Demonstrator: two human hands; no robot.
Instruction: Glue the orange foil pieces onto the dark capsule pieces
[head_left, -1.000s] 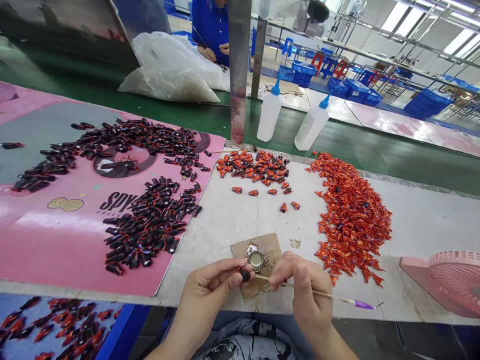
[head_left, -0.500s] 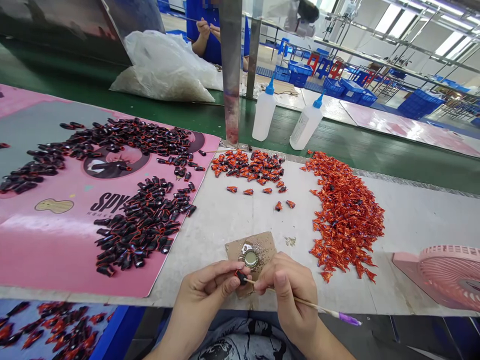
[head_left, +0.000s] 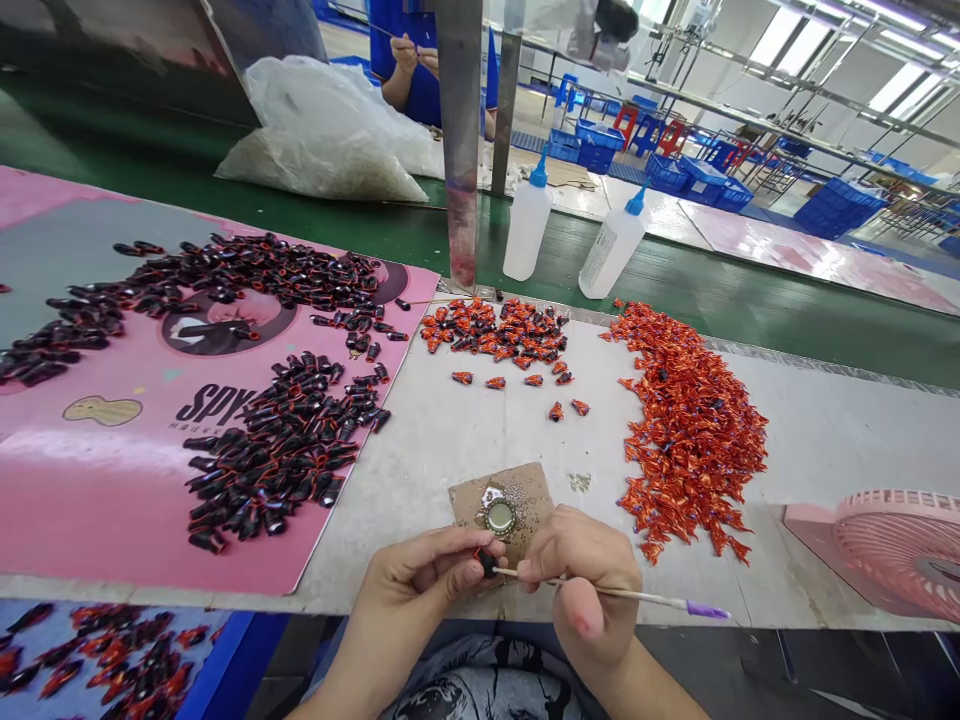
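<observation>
Between thumb and fingers, my left hand (head_left: 420, 590) pinches a small black piece with a red-orange edge (head_left: 486, 562). My right hand (head_left: 589, 580) grips a thin stick (head_left: 637, 595) with a purple end (head_left: 706, 609); its pale tip touches the black piece. Just beyond my hands, a bottle cap (head_left: 499, 517) lies on a speckled square of brown cardboard (head_left: 466, 505). Many similar black pieces (head_left: 292, 440) are heaped on a pink printed mat (head_left: 135, 520) to the left. A big pile of shiny orange pieces (head_left: 686, 430) spreads to the right.
Joined orange-and-black pieces (head_left: 499, 330) lie at the table's back. Behind them stand two blue-tipped squeeze bottles (head_left: 527, 225) and a metal post (head_left: 462, 150). A pink fan (head_left: 900, 550) is at right, a blue bin (head_left: 232, 660) lower left. A co-worker (head_left: 405, 70) sits across.
The stick has turned in my right hand to lie more level, and its purple end has shifted right and up. My right thumb has lowered. The left hand keeps its pinch.
</observation>
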